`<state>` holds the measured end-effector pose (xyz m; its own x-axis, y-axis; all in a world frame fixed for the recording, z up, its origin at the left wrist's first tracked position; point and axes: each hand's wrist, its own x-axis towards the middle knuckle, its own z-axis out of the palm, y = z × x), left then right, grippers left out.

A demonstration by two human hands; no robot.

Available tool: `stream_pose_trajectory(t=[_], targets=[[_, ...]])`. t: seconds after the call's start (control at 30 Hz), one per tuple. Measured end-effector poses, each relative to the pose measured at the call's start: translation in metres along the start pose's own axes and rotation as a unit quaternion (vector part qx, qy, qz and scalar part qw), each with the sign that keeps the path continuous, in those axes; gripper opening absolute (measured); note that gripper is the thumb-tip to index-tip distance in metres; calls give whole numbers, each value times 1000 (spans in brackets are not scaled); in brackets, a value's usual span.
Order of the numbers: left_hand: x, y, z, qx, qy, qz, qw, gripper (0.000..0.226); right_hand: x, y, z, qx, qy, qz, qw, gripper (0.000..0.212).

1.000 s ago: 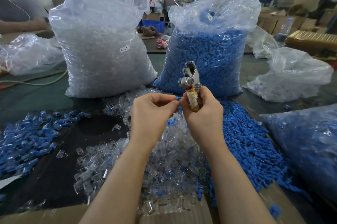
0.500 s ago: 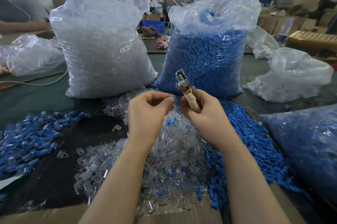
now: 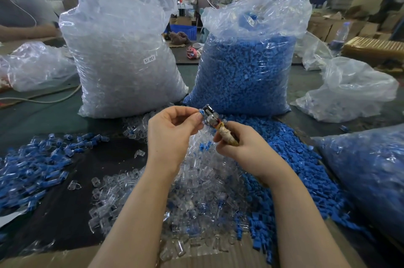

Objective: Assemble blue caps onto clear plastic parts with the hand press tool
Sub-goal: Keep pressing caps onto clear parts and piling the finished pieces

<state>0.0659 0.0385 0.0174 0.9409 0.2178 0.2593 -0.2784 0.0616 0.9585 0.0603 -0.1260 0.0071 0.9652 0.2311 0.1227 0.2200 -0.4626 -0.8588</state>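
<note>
The hand press tool (image 3: pixel 213 122) has tipped over from upright a second ago, its metal head now leaning left to meet the left hand (image 3: pixel 171 134). That hand pinches a blue cap (image 3: pixel 200 112) right at the tool's jaws, fingers curled in tight. The right hand (image 3: pixel 242 147) grips the wrapped handle. Looks like the piece is being fed in, so the squeeze is probably next. Loose clear plastic parts (image 3: pixel 196 191) sit heaped on the bench (image 3: pixel 43 114) below.
</note>
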Motion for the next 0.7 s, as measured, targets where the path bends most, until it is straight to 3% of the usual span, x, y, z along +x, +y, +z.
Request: stream_pose_trajectory(t=[0.5,0.7], targets=[[-1,1,-2,-2,-19,-7,1000,13,2,5,3,-70,13,-3,997,21],[5,-3,-8,-30,-24,-85,996,4,4,5,2,-121,24,-6,992,15]])
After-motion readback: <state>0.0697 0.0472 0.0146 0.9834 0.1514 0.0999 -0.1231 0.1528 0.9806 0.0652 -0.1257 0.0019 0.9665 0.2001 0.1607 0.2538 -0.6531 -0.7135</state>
